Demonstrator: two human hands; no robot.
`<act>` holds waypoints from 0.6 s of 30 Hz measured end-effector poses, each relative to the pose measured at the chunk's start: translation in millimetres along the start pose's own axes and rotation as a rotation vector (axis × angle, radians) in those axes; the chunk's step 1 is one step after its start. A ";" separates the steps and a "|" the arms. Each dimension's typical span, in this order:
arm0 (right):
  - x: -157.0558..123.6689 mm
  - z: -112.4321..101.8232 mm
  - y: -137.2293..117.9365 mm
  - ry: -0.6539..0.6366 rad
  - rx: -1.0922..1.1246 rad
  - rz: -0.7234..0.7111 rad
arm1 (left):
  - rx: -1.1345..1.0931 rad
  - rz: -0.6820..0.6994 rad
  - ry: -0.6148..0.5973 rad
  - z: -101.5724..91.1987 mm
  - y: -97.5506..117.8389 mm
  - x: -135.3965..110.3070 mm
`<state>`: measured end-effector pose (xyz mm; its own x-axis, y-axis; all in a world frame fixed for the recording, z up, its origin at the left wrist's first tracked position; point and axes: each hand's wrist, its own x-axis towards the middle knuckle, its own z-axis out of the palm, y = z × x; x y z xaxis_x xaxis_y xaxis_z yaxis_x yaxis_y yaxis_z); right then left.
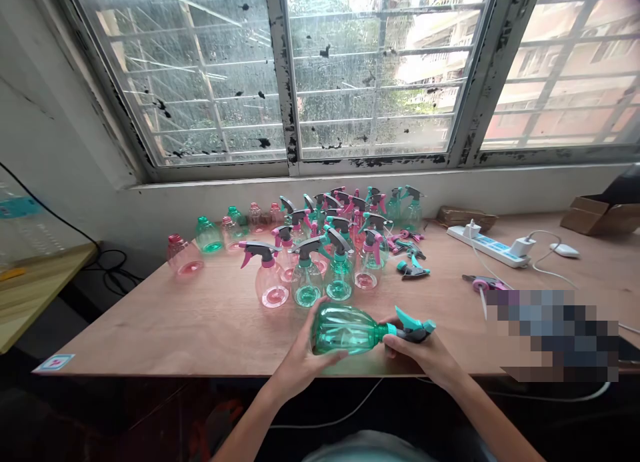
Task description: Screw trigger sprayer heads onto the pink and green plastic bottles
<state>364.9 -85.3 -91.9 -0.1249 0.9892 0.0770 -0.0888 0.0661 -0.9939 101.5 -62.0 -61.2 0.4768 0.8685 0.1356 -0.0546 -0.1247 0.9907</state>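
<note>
A green translucent spray bottle [345, 329] lies on its side at the near edge of the wooden table [175, 315]. My left hand [303, 355] wraps round the bottle's body from below. My right hand [415, 349] grips the neck and the teal-and-grey trigger head [415, 325] at the bottle's right end. Just beyond stands a cluster of several assembled pink and green spray bottles [320, 249].
Bottles without heads [207, 235] stand at the back left. Loose trigger heads [413, 255] lie right of the cluster, and one pink trigger [483, 285] farther right. A white power strip [493, 245], cardboard boxes [595, 212] and a window wall border the back.
</note>
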 end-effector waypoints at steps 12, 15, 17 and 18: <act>-2.0 1.7 -5.6 -0.049 -0.045 -0.013 | 0.053 -0.009 -0.018 -1.9 -4.4 -1.9; -2.7 3.6 -4.2 0.013 -0.017 -0.018 | 0.051 0.003 -0.036 -2.1 -1.9 -1.8; -2.1 2.7 -1.6 0.028 0.004 -0.003 | 0.049 0.028 -0.044 -1.8 -2.0 -2.1; -1.5 1.7 -0.2 0.019 0.009 0.004 | 0.044 0.037 -0.047 -1.6 -2.7 -2.3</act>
<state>363.4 -87.1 -91.7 -0.1063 0.9918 0.0710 -0.0972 0.0607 -0.9934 99.2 -62.8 -64.1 0.5157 0.8397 0.1703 -0.0345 -0.1783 0.9834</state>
